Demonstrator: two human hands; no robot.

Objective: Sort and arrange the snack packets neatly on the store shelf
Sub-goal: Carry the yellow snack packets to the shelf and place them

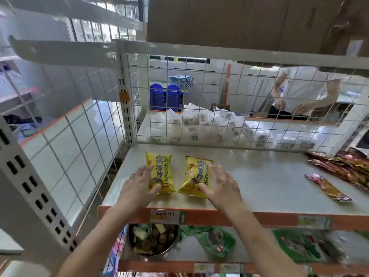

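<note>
Two yellow snack packets lie flat side by side on the grey store shelf point(259, 176). My left hand point(139, 184) rests on the left edge of the left yellow packet point(159, 170), thumb across its lower end. My right hand point(221, 182) lies on the right edge of the right yellow packet point(194, 174), thumb on its lower corner; that packet is tilted slightly. A single red-and-gold packet point(327, 187) lies alone at the right. A heap of red packets point(343, 164) sits at the far right of the shelf.
A wire mesh back point(199, 100) closes the shelf; behind it lie white packets point(209, 124) and a person in a white shirt point(303, 90). Below, the lower shelf holds a metal bowl of snacks point(152, 238) and green packets point(215, 242). A cardboard box point(249, 21) sits overhead.
</note>
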